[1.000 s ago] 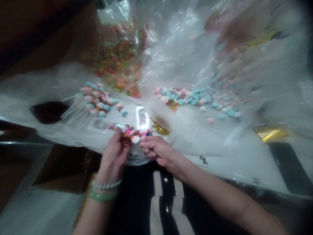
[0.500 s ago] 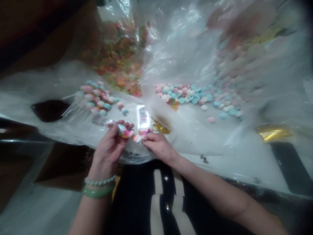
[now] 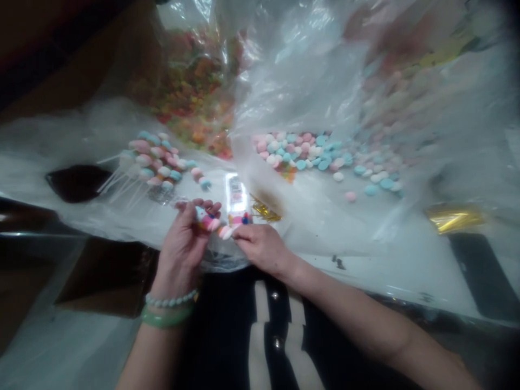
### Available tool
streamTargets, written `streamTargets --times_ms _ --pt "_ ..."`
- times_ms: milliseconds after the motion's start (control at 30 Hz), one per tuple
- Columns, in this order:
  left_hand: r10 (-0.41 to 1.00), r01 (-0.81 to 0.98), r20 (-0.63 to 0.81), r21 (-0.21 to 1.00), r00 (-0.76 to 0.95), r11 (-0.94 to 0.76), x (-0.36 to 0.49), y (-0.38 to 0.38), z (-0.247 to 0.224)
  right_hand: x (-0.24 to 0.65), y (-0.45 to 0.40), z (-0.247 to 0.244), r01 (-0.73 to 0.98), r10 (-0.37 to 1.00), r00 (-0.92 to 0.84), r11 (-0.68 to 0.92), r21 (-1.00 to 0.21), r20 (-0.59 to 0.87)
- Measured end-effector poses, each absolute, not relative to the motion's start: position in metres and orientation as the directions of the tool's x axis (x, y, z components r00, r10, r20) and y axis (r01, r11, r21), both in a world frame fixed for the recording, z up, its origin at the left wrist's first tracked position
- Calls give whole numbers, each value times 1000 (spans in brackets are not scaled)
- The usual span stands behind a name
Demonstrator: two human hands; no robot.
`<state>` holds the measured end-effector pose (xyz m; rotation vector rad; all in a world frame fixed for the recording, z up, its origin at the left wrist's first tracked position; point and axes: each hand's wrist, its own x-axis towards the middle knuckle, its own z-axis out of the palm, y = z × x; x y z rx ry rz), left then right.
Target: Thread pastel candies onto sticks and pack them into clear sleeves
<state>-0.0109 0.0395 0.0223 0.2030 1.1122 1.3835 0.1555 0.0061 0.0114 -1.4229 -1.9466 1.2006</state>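
Observation:
My left hand (image 3: 187, 235) is closed round a small colourful packet (image 3: 207, 216), its fingers curled at the far side. Pink and white candy pieces (image 3: 225, 232) stick out of the packet's right end. The fingertips of my right hand (image 3: 255, 241) pinch the right end of these pieces, so both hands meet along one row. Just beyond my fingers lies a shiny clear wrapper (image 3: 236, 195) with a printed label. Gold twist ties (image 3: 266, 210) are on the plastic sheet beside my right hand.
Candy sticks with white stems (image 3: 152, 162) lie at the left. Behind are orange-green gummies (image 3: 199, 103) in clear plastic and a pile of pastel candies (image 3: 309, 150). At the right are gold strips (image 3: 455, 218) and a dark flat object (image 3: 483, 276). An open cardboard box (image 3: 108, 276) stands lower left.
My right hand has shifted slightly left, and its fingertips now sit nearer the candy pieces and my left hand. The view has moved a little.

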Motion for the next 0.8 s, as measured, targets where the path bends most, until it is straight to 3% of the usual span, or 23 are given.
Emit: streamTargets --times_ms 133,233,367,467,567,667,800 --pt "897 -624 -413 746 -159 233 -13 39 18 154 2 14 630 907 -412 217 -746 -84" --pt "881 -636 -438 735 -181 235 -10 38 18 151 -4 13 671 895 -442 285 -685 -60" --pt "881 -665 -436 716 -185 214 -5 37 21 147 -7 9 635 897 -438 264 -725 -57" --pt "903 -672 -408 707 -134 220 -4 35 23 148 -2 8 510 935 -344 112 -853 -83" --pt "869 -656 -480 696 -122 292 -7 34 23 151 6 11 248 938 -268 -154 -956 -220" --pt "805 -668 -576 655 -139 353 -11 36 22 154 13 16 5 851 -307 -446 -895 -426" --pt "779 -695 -607 627 -155 350 -17 37 20 158 18 19 -107 747 -369 -625 -773 -552"
